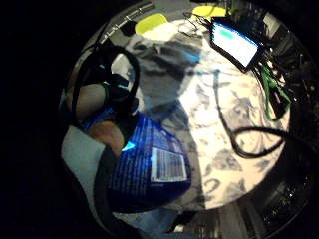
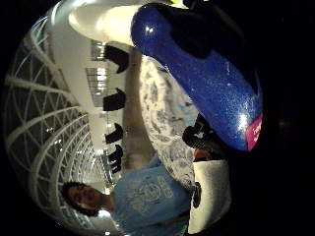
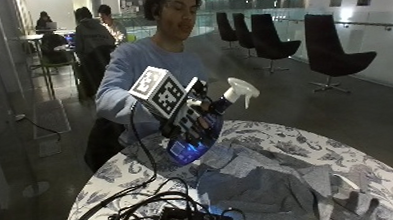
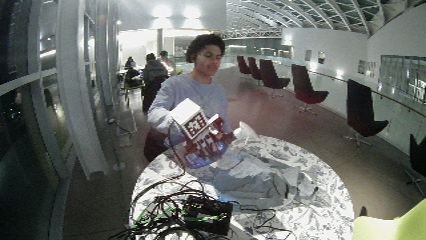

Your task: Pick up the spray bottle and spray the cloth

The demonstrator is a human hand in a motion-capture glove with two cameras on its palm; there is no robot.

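My gloved right hand (image 3: 192, 121) grips a blue spray bottle (image 3: 197, 141) and holds it tilted above the near side of the table. Its white trigger head (image 3: 241, 91) points out over the grey cloth (image 3: 273, 179), which lies crumpled across the middle of the patterned table (image 3: 129, 175). The blue bottle (image 1: 147, 167) with its white label fills much of the little finger side palm view, with the cloth (image 1: 164, 64) below it. In the thumb side palm view the bottle (image 2: 206, 73) and its white head (image 2: 101, 22) lie close across the palm.
A black box with tangled cables (image 3: 181, 218) sits at the table's front edge, and a lit screen (image 1: 234, 42) stands beside it. Black chairs (image 3: 334, 54) stand behind on the floor. A yellow object (image 4: 396, 227) shows at the table's far side.
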